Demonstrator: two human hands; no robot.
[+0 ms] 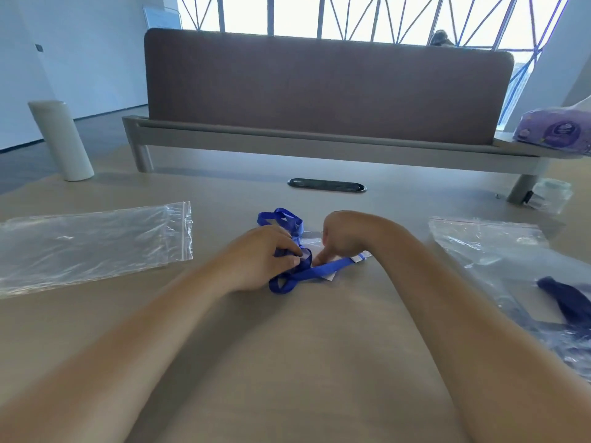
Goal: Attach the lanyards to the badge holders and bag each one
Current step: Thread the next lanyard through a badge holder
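Pinches the bunched blue lanyard [289,274] in the left hand's [259,260] curled fingers, on the table [287,362] just nearer than the black cable grommet [327,185]. Presses the right hand's [344,238] forefinger down on the clear badge holder [311,238] beneath the ribbon; other fingers curled, grip unclear. Empty zip bag [96,244] left of the grommet, filled zip bag [511,276] right.

Bare beige wooden table [287,362] lay open near me. A flat clear plastic zip bag [92,244] filled my left side, and a crumpled clear plastic bag [499,260] my right. Ahead, a brown padded divider panel [326,87] walled off reach; a tall white cylindrical bottle [60,140] stood far left.
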